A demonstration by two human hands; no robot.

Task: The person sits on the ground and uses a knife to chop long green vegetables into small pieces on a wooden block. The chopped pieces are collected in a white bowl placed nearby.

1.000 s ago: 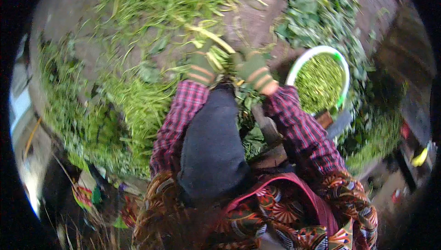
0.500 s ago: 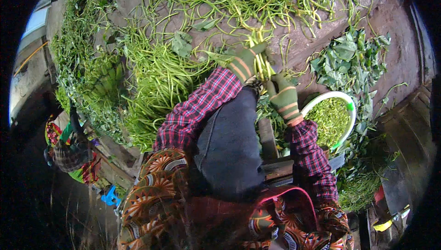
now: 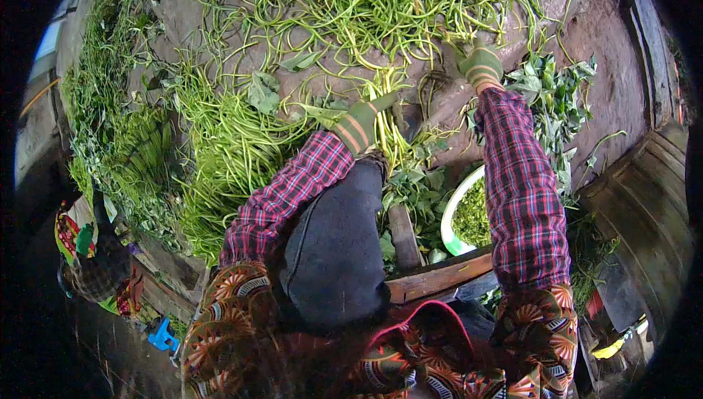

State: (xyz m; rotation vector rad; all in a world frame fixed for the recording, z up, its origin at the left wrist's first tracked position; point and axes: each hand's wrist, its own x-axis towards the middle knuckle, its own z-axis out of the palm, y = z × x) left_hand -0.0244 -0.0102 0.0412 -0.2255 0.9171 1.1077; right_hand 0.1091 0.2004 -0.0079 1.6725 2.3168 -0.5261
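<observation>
My left hand (image 3: 360,125), in a green glove with orange stripes, is closed around a bunch of long, thin green stalks (image 3: 396,139) just beyond my knee. The stalks point away from me. My right hand (image 3: 480,66), gloved the same way, is stretched out at the right near edge of a large loose heap of green stalks (image 3: 366,3). Its fingers look spread, with stalk ends touching their tips. Beside my right forearm stands a white round tub (image 3: 452,224) with a green patch on its rim, full of small chopped green pieces (image 3: 471,217); the forearm covers part of it.
A dense pile of stalks (image 3: 227,153) lies left of my left arm, with leafy vines (image 3: 91,98) beyond. Cut leaves (image 3: 549,95) lie at the right. A wooden plank (image 3: 439,278) crosses by my knee. Another person (image 3: 95,267) is at the far left, near a blue object (image 3: 162,335).
My right hand has left the bunch and reached forward to the far heap, its forearm now crossing the tub. My left hand still holds the bunch. The whole view has shifted slightly.
</observation>
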